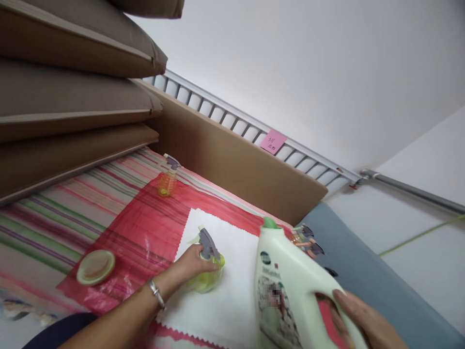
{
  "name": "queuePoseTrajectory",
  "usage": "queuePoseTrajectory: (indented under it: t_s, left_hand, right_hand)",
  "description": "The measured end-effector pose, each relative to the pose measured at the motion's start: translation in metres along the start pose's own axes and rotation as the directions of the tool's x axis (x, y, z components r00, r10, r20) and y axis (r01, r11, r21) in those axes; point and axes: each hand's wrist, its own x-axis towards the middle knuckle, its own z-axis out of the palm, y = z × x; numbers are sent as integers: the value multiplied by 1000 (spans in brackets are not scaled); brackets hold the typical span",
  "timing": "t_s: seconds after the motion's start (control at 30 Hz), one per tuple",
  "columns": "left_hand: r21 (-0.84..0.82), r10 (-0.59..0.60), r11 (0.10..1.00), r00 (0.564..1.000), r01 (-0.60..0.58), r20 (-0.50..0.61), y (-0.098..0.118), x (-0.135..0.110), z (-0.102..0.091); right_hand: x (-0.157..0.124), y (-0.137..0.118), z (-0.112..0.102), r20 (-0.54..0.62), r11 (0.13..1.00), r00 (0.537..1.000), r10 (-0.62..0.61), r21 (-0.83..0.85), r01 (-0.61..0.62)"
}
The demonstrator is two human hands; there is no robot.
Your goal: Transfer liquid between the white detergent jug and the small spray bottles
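Note:
My left hand (192, 265), with a silver bracelet at the wrist, grips a small yellow-green spray bottle (206, 280) with a grey trigger head. The bottle is over a white zigzag-edged cloth (232, 291); its underside contact cannot be made out. On the right, my right hand (358, 315) is wrapped round the handle of a large pale-green detergent jug (286, 286) with a green cap. The jug is close to the camera, its base out of frame. Another spray bottle (167, 182), clear with a yellowish bottom, stands farther back on the red sheet (134, 232).
A round pale-green lidded container (95, 267) sits on the red sheet at left. Striped fabric (54, 218) lies beneath. Stacked brown cushions (72, 92) rise at left. A brown board (232, 150) leans before a radiator (218, 114). More spray bottles (308, 240) are partly hidden behind the jug.

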Motion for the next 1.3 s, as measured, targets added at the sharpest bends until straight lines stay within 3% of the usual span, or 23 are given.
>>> queuePoseTrajectory:
  t_s: [0.13, 0.3, 0.37, 0.53, 0.67, 0.8, 1.0, 1.1, 1.2, 1.23, 1.3]
  left_hand:
    - [12, -19, 1000, 1000, 19, -9, -1, 1, -1]
    - [40, -18, 999, 1000, 19, -17, 2, 0, -1]
    - [44, -17, 999, 1000, 17, -7, 3, 0, -1]
    - [14, -12, 1000, 1000, 12, 11, -1, 0, -2]
    - [14, -25, 1000, 1000, 24, 16, -2, 1, -2]
    - [19, -33, 999, 999, 33, 18, 2, 0, -1]
    - [27, -40, 999, 999, 39, 12, 0, 1, 0]
    - [37, -24, 999, 1000, 24, 2, -4, 2, 0]
    - [51, -10, 999, 1000, 9, 4, -6, 3, 1]
    - [61, 1, 998, 1000, -2, 4, -6, 3, 1]
    - [77, 10, 997, 1000, -10, -1, -5, 2, 2]
  right_hand:
    - [31, 21, 14, -170, 961, 979, -115, 232, 153]
    - [82, 41, 58, -504, 911, 821, -269, 143, 386]
    - [102, 44, 77, -566, 910, 780, -265, 120, 396]
    - [137, 45, 114, -629, 923, 740, -237, 91, 373]
    - [146, 48, 138, -619, 929, 745, -249, 64, 364]
    - [144, 52, 151, -557, 939, 784, -273, 20, 342]
    - [137, 55, 135, -412, 946, 861, -298, -10, 323]
    - [119, 59, 115, -372, 938, 869, -325, -9, 347]
    - [88, 55, 103, -414, 925, 835, -363, -58, 374]
    - [77, 51, 104, -389, 917, 834, -391, -86, 389]
    - [56, 36, 117, -216, 894, 868, -447, -139, 425]
